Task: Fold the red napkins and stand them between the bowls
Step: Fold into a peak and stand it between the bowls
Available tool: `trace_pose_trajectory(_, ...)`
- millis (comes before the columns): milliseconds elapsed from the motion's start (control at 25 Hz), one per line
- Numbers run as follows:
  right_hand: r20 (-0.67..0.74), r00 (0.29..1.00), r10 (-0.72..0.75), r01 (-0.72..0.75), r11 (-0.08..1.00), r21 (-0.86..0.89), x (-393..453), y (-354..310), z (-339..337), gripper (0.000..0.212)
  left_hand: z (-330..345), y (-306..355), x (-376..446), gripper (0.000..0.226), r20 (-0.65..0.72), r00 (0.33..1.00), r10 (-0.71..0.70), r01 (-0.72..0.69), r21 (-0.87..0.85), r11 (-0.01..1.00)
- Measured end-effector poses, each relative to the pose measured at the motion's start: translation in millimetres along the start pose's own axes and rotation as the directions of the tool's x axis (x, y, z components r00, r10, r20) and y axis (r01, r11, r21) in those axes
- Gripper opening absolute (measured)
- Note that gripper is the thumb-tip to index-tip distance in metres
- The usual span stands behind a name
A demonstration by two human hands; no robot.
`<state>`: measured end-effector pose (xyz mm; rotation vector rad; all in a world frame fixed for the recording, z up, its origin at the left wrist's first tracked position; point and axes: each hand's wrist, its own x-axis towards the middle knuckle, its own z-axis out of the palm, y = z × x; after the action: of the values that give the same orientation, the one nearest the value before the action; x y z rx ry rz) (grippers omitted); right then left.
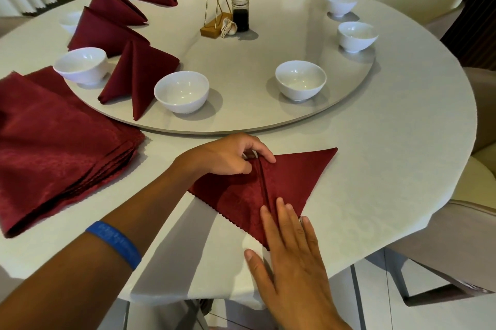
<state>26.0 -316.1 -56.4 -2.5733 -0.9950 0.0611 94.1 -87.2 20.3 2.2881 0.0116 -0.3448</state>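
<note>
At the left edge of the frame, a stack of flat red napkins (53, 147) lies on the round white counter (375, 168). Above and right of it, four folded red napkins (137, 74) stand on the raised turntable (241, 120) among white bowls (182, 91). At lower centre, the left hand (228, 155), with a blue wristband (115, 243) on its forearm, pinches the top of a raised crease in a red triangular napkin (295, 176) lying on the counter. Lower right, the right hand (292, 254) rests flat, fingers straight, pressing the napkin's near corner. More bowls ring the turntable's right side.
</note>
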Motion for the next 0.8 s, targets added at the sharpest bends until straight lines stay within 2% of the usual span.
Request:
trace_pose_trajectory(80, -0.083, 0.992, 0.097, -0.072, 0.963, 0.261, 6.5, -2.6, -17.5, 0.068, -4.9, 9.1, -12.5, 0.054, -0.078, 0.996, 0.053, -0.06, -0.097, 0.993)
trace_pose_trajectory(200, -0.049, 0.98, 0.191, -0.132, 0.821, 0.555, 27.6, -16.1, -54.8, 0.077, -7.9, 34.6, -35.4, 0.048, -0.192, 0.96, 0.201, -0.247, -0.255, 0.935)
trace_pose_trajectory(240, -0.043, 0.98, 0.193, -0.125, 0.773, 0.622, 34.0, -21.5, -65.2, 0.072, -7.5, 47.6, -43.5, 0.047, -0.232, 0.935, 0.269, -0.327, -0.27, 0.906)
trace_pose_trajectory(320, -0.089, 0.98, 0.179, -0.062, 0.695, 0.717, 43.6, -30.6, -82.0, 0.042, -6.8, 65.5, -55.0, 0.043, -0.347, 0.85, 0.396, -0.467, -0.149, 0.872)
trace_pose_trajectory(360, -0.087, 0.975, 0.203, -0.061, 0.626, 0.778, 47.4, -31.5, -90.2, 0.028, -8.8, 68.4, -58.1, 0.042, -0.384, 0.814, 0.436, -0.48, -0.022, 0.877)
trace_pose_trajectory(400, -0.045, 0.977, 0.209, -0.074, 0.528, 0.846, 50.3, -29.2, -97.3, 0.027, -12.1, 66.4, -60.7, 0.041, -0.386, 0.814, 0.434, -0.44, 0.078, 0.895)
trace_pose_trajectory(440, 0.035, 0.984, 0.174, -0.106, 0.415, 0.904, 52.9, -25.6, -105.2, 0.029, -15.2, 59.9, -64.0, 0.042, -0.36, 0.853, 0.377, -0.368, 0.096, 0.925)
trace_pose_trajectory(480, 0.122, 0.986, 0.11, -0.153, 0.343, 0.927, 56.8, -20.5, -113.2, 0.028, -16.0, 53.2, -67.7, 0.04, -0.316, 0.904, 0.288, -0.294, 0.029, 0.955)
trace_pose_trajectory(520, 0.204, 0.978, 0.047, -0.207, 0.344, 0.916, 63.7, -14.8, -119.8, 0.026, -13.2, 45.9, -69.9, 0.033, -0.278, 0.94, 0.197, -0.231, -0.092, 0.969)
trace_pose_trajectory(560, 0.277, 0.961, 0.008, -0.256, 0.406, 0.877, 74.0, -5.9, -121.6, 0.023, -7.3, 39.2, -70.2, 0.026, -0.267, 0.957, 0.111, -0.177, -0.238, 0.955)
trace_pose_trajectory(600, 0.331, 0.944, 0.008, -0.291, 0.496, 0.818, 86.4, 5.2, -118.4, 0.019, 1.9, 31.3, -66.7, 0.021, -0.289, 0.957, 0.023, -0.127, -0.348, 0.929)
trace_pose_trajectory(640, 0.358, 0.933, 0.033, -0.302, 0.609, 0.733, 98.0, 15.8, -114.3, 0.018, 11.3, 20.9, -61.1, 0.018, -0.33, 0.942, -0.057, -0.08, -0.386, 0.919)
trace_pose_trajectory(720, 0.36, 0.929, 0.085, -0.272, 0.816, 0.509, 112.3, 35.4, -104.6, 0.027, 24.3, 2.6, -54.2, 0.018, -0.424, 0.898, -0.122, 0.033, -0.211, 0.977)
trace_pose_trajectory(800, 0.361, 0.932, 0.015, -0.169, 0.902, 0.398, 104.0, 50.6, -94.5, 0.046, 35.2, -14.1, -64.0, 0.038, -0.395, 0.913, -0.107, 0.117, 0.002, 0.993)
